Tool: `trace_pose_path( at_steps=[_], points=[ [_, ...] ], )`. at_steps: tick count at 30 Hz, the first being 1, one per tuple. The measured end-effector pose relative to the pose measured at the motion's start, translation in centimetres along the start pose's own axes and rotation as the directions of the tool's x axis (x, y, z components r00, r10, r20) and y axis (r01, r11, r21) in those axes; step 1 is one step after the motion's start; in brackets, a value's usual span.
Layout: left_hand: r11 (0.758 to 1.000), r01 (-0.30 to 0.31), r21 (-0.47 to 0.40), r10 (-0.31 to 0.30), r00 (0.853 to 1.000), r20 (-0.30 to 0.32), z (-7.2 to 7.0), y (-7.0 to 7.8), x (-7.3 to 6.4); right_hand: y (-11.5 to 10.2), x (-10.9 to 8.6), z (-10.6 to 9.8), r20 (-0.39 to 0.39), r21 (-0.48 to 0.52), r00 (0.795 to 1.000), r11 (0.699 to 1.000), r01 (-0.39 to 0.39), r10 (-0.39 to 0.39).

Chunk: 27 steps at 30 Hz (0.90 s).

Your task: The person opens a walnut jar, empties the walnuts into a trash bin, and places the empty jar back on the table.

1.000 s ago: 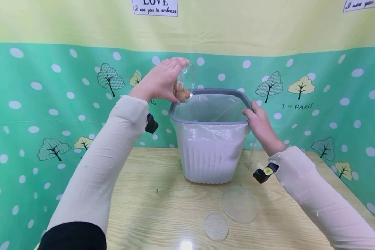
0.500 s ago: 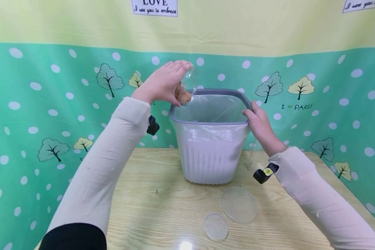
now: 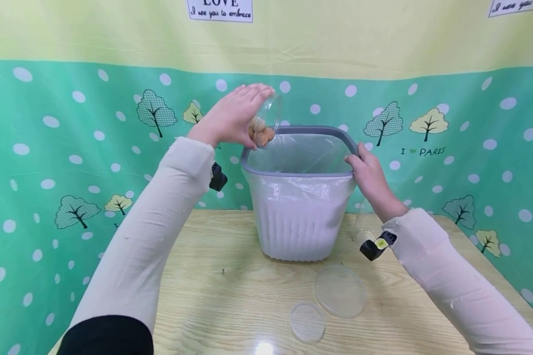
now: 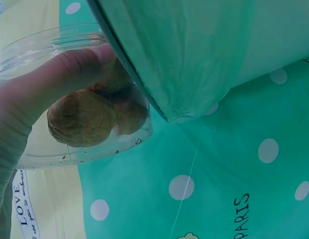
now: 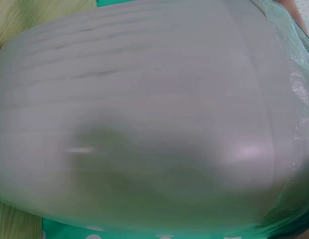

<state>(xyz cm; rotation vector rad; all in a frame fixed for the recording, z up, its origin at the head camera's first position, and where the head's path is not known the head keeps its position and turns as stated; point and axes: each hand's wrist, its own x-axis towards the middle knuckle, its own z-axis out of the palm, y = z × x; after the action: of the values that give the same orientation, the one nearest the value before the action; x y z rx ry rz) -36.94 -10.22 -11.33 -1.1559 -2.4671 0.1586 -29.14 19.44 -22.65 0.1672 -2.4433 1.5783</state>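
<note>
My left hand (image 3: 234, 114) grips a clear jar (image 3: 272, 109) tipped on its side at the left rim of a trash can. Several brown, wrinkled walnuts (image 4: 82, 119) lie inside the jar, gathered low towards its mouth in the head view. The pale trash can (image 3: 299, 222) has a grey rim ring (image 3: 313, 130) over a translucent bag (image 3: 293, 152). On its right side, my right hand (image 3: 372, 176) holds the rim, thumb over the edge. The can's wall fills most of the right wrist view, and its bottom inside is hidden.
Two round translucent lids, a larger one (image 3: 339, 291) and a smaller one (image 3: 307, 322), lie on the wooden table (image 3: 195, 291) before the can. A clear object (image 3: 363, 234), partly hidden, stands right of it. A patterned cloth (image 3: 115, 98) hangs behind.
My left hand has shifted slightly right with the jar. The walnuts have moved a little inside it. My right hand and the trash can have stayed put.
</note>
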Motion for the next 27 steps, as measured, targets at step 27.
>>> trace_pose_path(
  at_steps=[27],
  points=[
    [0.998,-0.026,0.051,0.026,1.000,-0.008,0.25,0.28,0.46,0.14,0.09,0.01,0.000,-0.006,1.000,1.000,-0.003,0.003]
  ],
)
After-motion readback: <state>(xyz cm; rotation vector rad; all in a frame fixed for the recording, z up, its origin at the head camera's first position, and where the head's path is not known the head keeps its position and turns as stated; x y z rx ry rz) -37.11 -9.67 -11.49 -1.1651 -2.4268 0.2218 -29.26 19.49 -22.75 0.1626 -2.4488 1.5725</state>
